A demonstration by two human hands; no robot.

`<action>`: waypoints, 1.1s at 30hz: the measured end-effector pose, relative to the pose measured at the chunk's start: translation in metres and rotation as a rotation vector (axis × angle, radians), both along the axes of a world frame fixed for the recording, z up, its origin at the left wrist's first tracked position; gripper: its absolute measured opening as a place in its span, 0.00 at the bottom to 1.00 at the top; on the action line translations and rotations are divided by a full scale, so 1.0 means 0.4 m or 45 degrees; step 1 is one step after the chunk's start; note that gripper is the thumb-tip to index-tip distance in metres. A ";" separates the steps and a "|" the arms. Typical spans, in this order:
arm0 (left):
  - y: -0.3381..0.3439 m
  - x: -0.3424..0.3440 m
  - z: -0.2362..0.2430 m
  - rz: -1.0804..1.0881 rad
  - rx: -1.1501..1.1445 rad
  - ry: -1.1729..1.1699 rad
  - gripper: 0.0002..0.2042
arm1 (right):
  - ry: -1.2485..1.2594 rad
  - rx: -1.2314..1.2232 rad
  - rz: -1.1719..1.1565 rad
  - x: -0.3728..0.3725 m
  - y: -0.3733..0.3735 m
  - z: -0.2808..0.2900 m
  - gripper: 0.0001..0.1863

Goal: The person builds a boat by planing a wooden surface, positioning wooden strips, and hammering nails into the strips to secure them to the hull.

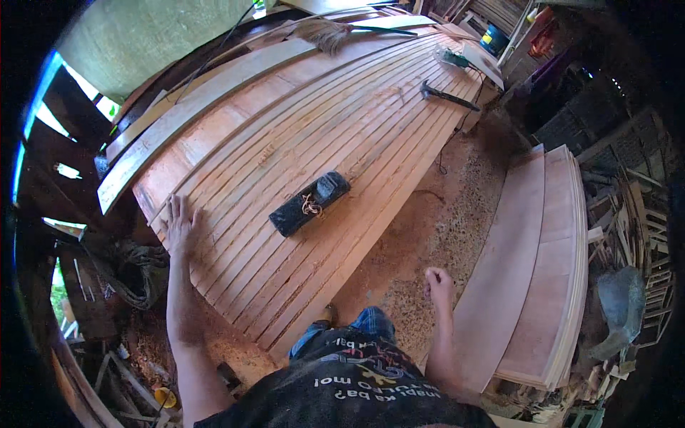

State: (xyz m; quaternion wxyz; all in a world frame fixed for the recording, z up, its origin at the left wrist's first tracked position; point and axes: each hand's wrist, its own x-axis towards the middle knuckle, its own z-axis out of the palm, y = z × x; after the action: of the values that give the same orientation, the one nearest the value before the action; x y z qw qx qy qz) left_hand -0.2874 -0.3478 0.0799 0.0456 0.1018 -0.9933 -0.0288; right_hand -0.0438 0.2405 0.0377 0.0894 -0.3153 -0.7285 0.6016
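Note:
My left hand [181, 225] lies with its fingers spread on the left end of the wooden strips [285, 171], near their outer edge. These narrow strips run side by side in a long, gently curved surface, with dark gaps between some of them. A black hand plane [310, 205] rests on the strips in front of me, with curly shavings at its mouth. Neither hand touches it. My right hand [439, 283] hangs at my right side above the floor, its fingers curled in and nothing seen in them.
A hammer [448, 95] and a greenish power tool [453, 58] lie toward the far right end. A broom [325, 34] lies across the far side, by pale boards [214, 107]. Large thin wooden sheets [546, 285] are stacked at right, beside scrap wood [635, 221]. Shavings litter the floor [428, 228].

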 end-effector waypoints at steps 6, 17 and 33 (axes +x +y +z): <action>0.135 0.045 0.005 0.102 0.054 -0.064 0.35 | 0.289 0.299 0.114 -0.338 0.115 0.065 0.07; 0.292 0.219 0.003 0.227 0.038 -0.012 0.35 | 0.166 0.841 0.354 -1.211 0.592 0.026 0.16; 0.321 0.271 0.022 0.312 -0.005 0.119 0.32 | 0.242 1.443 0.640 -1.648 0.659 -0.028 0.23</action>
State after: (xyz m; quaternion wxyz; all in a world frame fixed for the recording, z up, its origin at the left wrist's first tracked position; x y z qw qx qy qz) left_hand -0.1788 -0.2194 0.0888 0.0954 0.2211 -0.9702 -0.0258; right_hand -0.7029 0.5040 0.0263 0.1629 0.0171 -0.9751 0.1498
